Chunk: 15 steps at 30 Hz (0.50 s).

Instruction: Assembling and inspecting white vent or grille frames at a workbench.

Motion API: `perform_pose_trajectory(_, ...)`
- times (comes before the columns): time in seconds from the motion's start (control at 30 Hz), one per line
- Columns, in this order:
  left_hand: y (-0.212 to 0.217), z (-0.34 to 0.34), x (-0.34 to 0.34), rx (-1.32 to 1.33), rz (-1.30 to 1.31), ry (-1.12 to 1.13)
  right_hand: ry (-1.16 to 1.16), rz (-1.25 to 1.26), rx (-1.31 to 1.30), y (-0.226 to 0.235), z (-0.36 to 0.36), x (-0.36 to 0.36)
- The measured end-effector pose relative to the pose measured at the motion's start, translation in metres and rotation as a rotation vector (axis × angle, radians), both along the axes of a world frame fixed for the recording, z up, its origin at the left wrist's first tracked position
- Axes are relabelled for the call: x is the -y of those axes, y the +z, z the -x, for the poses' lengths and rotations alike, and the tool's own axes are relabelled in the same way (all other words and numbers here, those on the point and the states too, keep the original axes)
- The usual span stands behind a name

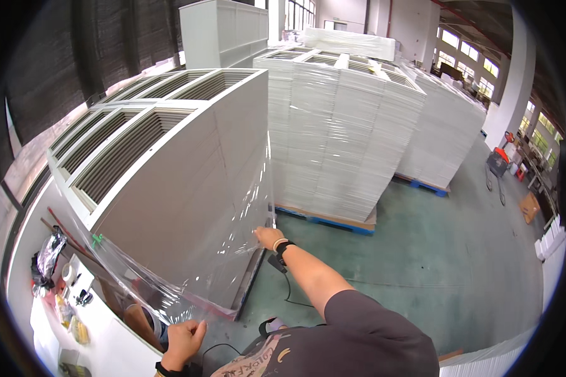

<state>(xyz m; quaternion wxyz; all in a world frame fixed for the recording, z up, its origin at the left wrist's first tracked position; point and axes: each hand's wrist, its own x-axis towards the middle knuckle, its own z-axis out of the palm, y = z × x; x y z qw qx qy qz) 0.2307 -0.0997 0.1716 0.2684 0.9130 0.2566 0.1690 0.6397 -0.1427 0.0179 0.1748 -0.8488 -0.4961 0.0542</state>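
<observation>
Nearest, the left hand pinches the low edge of a clear film sheet in its fingers, while the right hand grips its far edge, keeping it taut against the side of the white panel stack on its pallet.
</observation>
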Motion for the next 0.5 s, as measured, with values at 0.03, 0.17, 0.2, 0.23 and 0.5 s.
perform_pose_trajectory(0.03,-0.006,0.007,-0.008,-0.037,-0.004,0.015,-0.027,0.021,-0.01,-0.006,-0.003,-0.001)
perform_pose_trajectory(0.17,-0.015,0.03,-0.028,-0.125,0.031,0.097,-0.055,0.03,-0.05,-0.036,-0.024,0.002)
perform_pose_trajectory(0.2,-0.015,0.035,-0.031,-0.154,0.061,0.126,-0.05,0.042,-0.062,-0.041,-0.028,0.005)
perform_pose_trajectory(0.23,-0.014,0.04,-0.033,-0.154,0.063,0.136,-0.082,0.087,-0.08,-0.041,-0.032,0.008)
perform_pose_trajectory(0.5,-0.003,0.097,-0.065,-0.249,0.042,0.329,-0.136,0.083,-0.102,-0.039,-0.076,0.05)
